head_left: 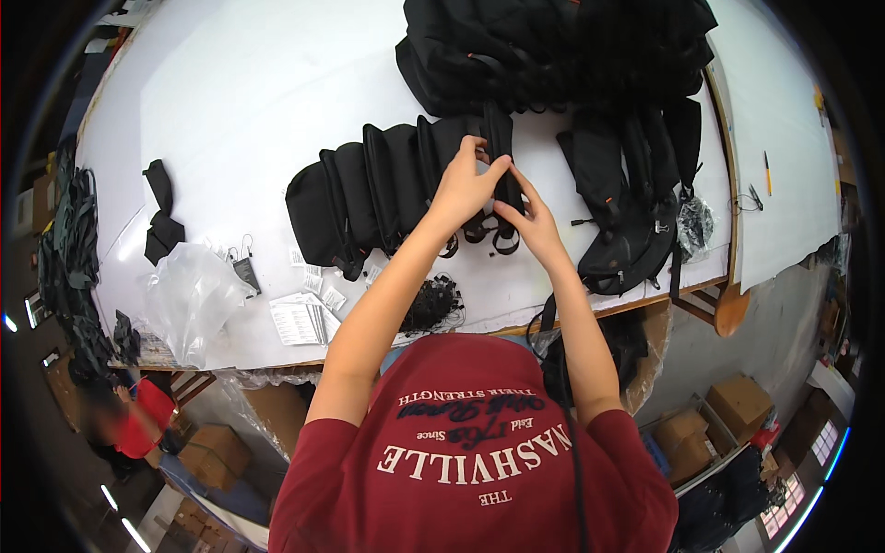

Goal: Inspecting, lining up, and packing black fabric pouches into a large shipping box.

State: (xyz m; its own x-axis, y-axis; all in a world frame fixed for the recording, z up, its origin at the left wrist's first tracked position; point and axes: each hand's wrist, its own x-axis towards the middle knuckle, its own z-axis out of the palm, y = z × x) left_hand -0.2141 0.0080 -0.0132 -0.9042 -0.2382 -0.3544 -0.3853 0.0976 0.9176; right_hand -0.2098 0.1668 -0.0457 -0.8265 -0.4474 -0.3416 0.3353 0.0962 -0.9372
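Note:
A row of black fabric bags (396, 170) lies overlapped across the white table, zips and straps showing along their edges. At the row's right end, my left hand (467, 182) is closed on the top of the last black bag (499, 134), its fingers curled and thumb pointing right. My right hand (533, 224) pinches the same bag's right side lower down, with index finger and thumb bent around the edge. A small pale patch shows between the hands; what it is I cannot make out. Black strap loops hang just below them.
A large heap of black bags (553, 55) stands at the far side, and more strapped bags (622, 198) lie to the right. Nearer me are a pile of small black parts (433, 302), white printed cards (302, 320) and a clear plastic bag (192, 295). Cartons (737, 405) stand below right.

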